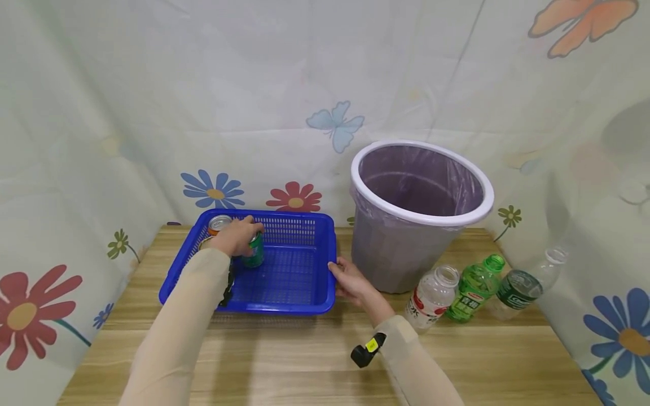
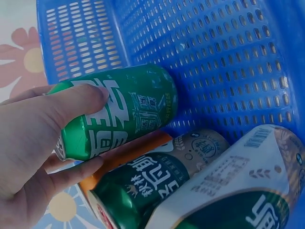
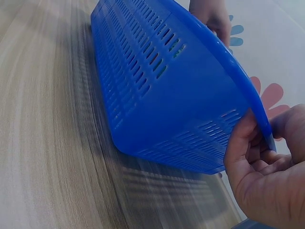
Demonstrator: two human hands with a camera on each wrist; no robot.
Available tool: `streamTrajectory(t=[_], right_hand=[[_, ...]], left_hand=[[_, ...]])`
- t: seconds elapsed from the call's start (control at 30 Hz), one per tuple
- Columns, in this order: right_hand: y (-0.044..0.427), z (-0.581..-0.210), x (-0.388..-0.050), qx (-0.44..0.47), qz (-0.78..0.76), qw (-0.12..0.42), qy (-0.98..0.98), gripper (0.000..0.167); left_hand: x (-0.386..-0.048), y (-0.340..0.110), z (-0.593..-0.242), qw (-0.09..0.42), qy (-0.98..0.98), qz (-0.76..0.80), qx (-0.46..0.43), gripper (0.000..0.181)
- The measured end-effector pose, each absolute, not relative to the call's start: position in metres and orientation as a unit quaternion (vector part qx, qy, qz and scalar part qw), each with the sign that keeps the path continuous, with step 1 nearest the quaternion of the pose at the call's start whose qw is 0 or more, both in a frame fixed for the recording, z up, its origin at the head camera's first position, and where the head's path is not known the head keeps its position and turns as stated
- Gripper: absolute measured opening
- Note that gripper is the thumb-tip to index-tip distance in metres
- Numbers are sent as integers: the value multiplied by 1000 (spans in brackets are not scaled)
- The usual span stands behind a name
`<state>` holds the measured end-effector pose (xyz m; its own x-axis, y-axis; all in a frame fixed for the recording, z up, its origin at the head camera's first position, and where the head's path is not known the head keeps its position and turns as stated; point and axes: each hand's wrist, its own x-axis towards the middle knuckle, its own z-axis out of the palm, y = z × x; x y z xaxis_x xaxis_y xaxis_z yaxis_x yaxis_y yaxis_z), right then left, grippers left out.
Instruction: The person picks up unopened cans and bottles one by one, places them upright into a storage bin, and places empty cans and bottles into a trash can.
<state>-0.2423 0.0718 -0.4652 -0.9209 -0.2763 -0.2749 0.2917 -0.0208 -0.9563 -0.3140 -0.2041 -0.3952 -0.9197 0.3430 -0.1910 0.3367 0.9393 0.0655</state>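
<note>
Head view: locate green can (image 1: pixel 256 254) left of frame centre, inside blue basket (image 1: pixel 284 308). Note grasp on green can between thumb and fingers of left hand (image 1: pixel 237 235), and pinch on right rim of blue basket by right hand (image 1: pixel 351 280). Treat step in hand as placing or lifting of this one can; cannot tell which. For next move, hold rim steady and avoid knocking orange can (image 2: pixel 126 155), green-and-tan can (image 2: pixel 152 179) and white-and-green can (image 2: pixel 233 186), all low in left wrist view; release only if seated, otherwise raise clear. Outward, at right of head view, find bin (image 1: pixel 378 248), then red-labelled bottle (image 1: pixel 430 299), green bottle (image 1: pixel 474 290) and green-labelled bottle (image 1: pixel 520 287). Cannot confirm contact of green can with basket floor. Allow for neighbouring cans mostly covered by left sleeve (image 1: pixel 185 327) and hand in head view, white-and-green can cut off at lower edge of left wrist view, and bottom of bin out of sight.
</note>
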Motion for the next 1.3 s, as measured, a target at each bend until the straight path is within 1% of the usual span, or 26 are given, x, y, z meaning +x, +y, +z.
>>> streamTrajectory(t=[0.4,0.8,1.3], right_hand=[[73,-466,-242,10,-713,197,672,26],[73,-462,-241,2,-715,206,668,34],[72,-464,-241,8,-720,204,664,28]], left_hand=[[-318,-199,-399,81,983,7,166,60],[-320,-196,-399,82,986,-2,142,60],[-327,-198,-408,68,990,3,123,59]])
